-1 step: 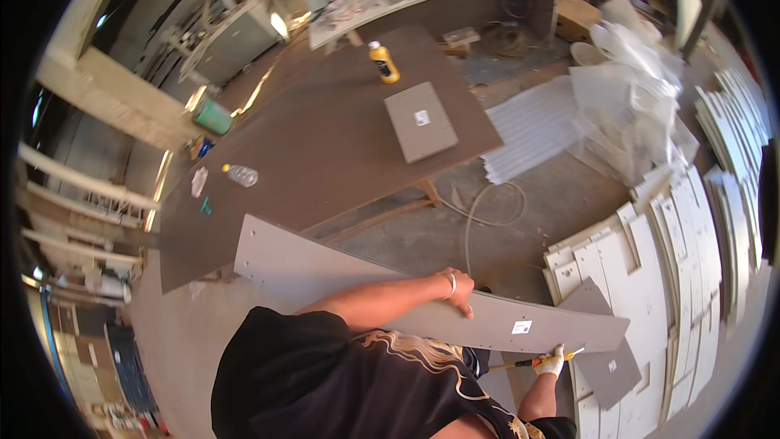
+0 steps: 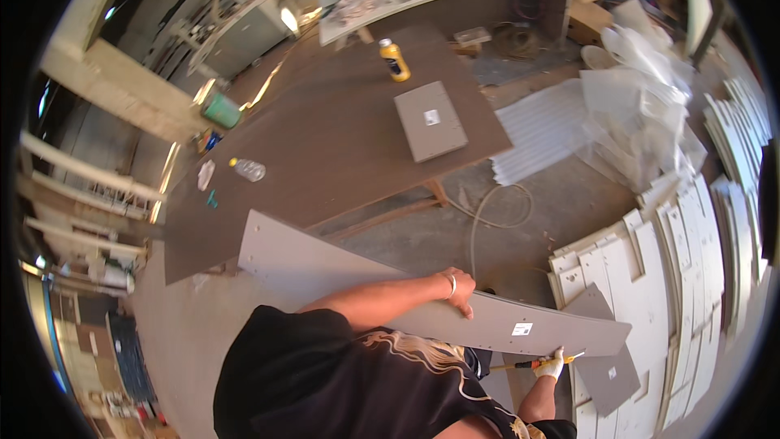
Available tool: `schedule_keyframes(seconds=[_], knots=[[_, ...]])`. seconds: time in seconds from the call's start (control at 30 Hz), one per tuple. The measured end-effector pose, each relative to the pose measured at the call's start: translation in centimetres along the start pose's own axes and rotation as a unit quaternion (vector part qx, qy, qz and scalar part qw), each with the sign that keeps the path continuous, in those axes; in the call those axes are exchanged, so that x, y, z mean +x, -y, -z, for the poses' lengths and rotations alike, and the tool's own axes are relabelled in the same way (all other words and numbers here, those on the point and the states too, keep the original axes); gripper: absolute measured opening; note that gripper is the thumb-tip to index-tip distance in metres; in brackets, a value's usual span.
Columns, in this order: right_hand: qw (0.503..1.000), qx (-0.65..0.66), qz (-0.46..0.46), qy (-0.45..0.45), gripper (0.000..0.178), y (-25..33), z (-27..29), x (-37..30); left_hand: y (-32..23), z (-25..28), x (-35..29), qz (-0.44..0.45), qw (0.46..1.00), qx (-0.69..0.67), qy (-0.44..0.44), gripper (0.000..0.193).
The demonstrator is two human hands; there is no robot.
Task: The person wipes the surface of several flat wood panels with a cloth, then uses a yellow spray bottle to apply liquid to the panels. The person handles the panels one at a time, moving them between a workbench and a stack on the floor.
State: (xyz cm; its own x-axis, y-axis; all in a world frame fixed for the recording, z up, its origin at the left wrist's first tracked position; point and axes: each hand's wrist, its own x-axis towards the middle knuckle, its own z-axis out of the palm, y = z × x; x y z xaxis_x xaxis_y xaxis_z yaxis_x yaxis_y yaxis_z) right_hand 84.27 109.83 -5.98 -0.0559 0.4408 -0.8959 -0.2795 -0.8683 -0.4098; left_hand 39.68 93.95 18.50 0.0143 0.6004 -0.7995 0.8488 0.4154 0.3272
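A long grey panel (image 2: 406,299) with small holes and a white label lies across in front of my body. My left hand (image 2: 461,291), bare with a bracelet at the wrist, is closed over its far edge near the middle. By the panel's near edge, toward its right end, my right hand (image 2: 550,364) wears a white glove. It is closed around a slim tool (image 2: 524,364) with black, orange and yellow parts, which looks like a screwdriver. A yellow tip shows beyond the glove, close to the panel's edge. The tool's exact kind is unclear.
Ahead stands a brown table (image 2: 325,138) bearing a grey board (image 2: 431,120), a yellow bottle (image 2: 395,60) and a clear bottle (image 2: 248,169). Stacked white panels (image 2: 617,276) rise at right, with a smaller grey piece (image 2: 611,372) on them. A hose (image 2: 474,236) curls on the floor.
The surroundings have shifted slightly to the right in the view. Both hands, the panel and the tool look almost unmoved relative to one another.
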Motion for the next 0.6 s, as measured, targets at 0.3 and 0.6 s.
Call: schedule_keyframes(seconds=[0.3,0.6], knots=[[0.989,-0.055,0.124,0.056,0.030,-2.7,-11.9,-7.7,13.9,-3.3,-7.7,-0.011,0.994,-0.060,-0.088,0.080],[0.906,-0.163,0.358,0.159,0.062,3.1,-29.2,-13.4,33.7,-7.7,-17.8,-0.037,0.966,-0.127,-0.221,0.099]])
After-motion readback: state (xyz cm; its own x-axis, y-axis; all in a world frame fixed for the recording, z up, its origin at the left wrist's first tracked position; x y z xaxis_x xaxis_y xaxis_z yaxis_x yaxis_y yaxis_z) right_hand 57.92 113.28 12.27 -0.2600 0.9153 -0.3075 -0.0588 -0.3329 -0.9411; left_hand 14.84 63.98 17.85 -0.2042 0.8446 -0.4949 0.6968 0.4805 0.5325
